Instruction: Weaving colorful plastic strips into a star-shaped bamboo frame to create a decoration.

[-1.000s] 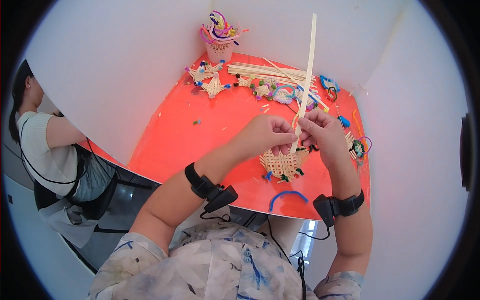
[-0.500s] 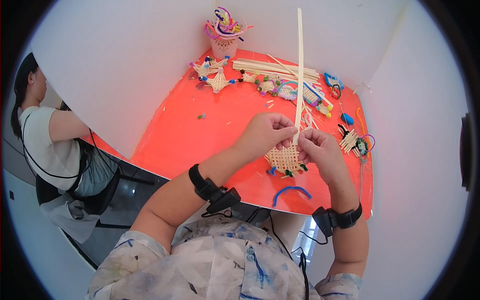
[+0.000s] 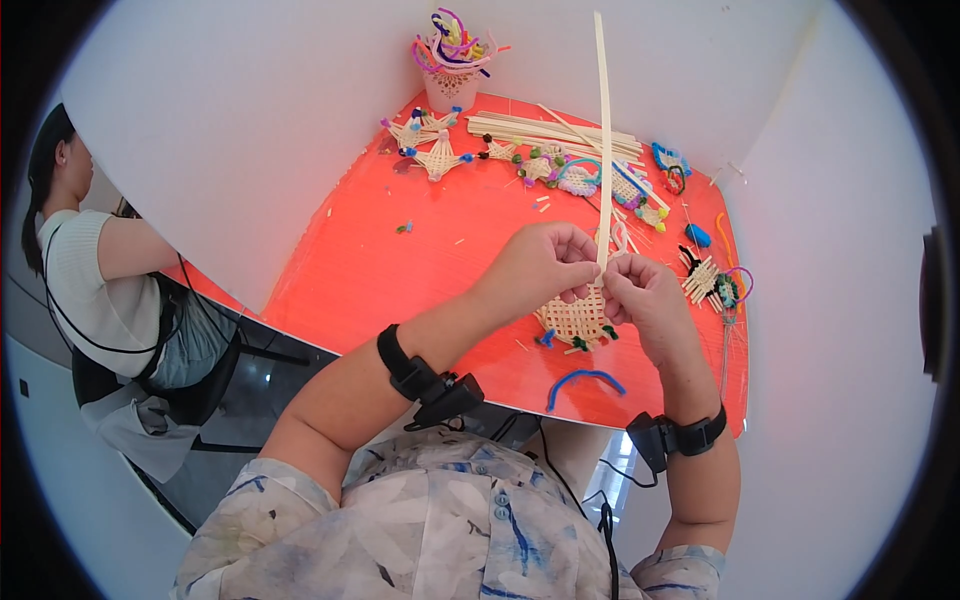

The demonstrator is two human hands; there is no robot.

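Observation:
A long, pale flat strip (image 3: 605, 130) stands nearly upright above the table, its lower end pinched between my two hands. My left hand (image 3: 556, 258) is closed, thumb and forefinger on the strip's left side. Against its right side my right hand (image 3: 645, 292) grips the same end with bent fingers. Just below them lies a small woven piece (image 3: 574, 318) of pale strips, with blue and green fuzzy bits at its lower edge; my hands cover its upper part. A curved blue pipe cleaner (image 3: 585, 375) rests closer to me.
A bundle of pale strips (image 3: 560, 135) lies at the back of the red table (image 3: 380, 270). Woven stars (image 3: 438, 157) and other colourful woven pieces surround it. A cup (image 3: 450, 92) holds pipe cleaners. White panels border the table; a seated person (image 3: 110, 260) is beyond the left one.
The strip's lower end has shifted slightly right along with my hands, so its top leans a little more to the left. My hold on it is the same.

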